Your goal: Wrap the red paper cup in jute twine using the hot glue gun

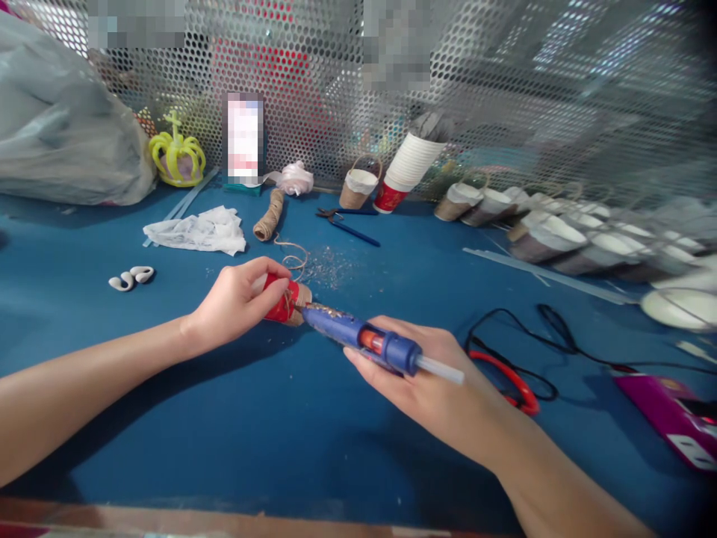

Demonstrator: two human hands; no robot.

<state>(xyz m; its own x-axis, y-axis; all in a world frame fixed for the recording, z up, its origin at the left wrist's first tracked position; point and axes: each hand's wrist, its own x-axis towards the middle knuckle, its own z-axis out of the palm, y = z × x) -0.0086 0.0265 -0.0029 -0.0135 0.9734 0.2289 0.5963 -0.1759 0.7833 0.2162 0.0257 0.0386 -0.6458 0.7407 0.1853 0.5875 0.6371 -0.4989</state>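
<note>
Two grips, both loaded. Left hand [238,295]: thumb and fingers pinched over a red paper cup [278,308], holding it tipped on its side just left of frame centre. Right hand [431,396]: wrapped round a blue glue gun [336,323], handle hidden by the palm, nozzle right at the cup; can't tell if it touches. Trigger finger not visible.

Progress, my read: partly wrapped. Twine wrap [305,293] covers the cup's right end; the red middle is mostly bare, so most of the covering looks left to do. No handle or lining visible on this one.

Cup looks: glossy red with printed marks, white toward the left, tan coils at the right. Shape seems sound, no dents I can see.

Further out: loose twine strand [305,261] just above the cup, twine roll [269,217] above that. Cutting pliers [358,235] upper centre, cup stack [411,168] behind them. One handled basket [354,196] beside the stack, finished-looking; row of lined baskets [546,243] at right. White cloth [205,232] left of the roll. All on the blue table [269,448].
</note>
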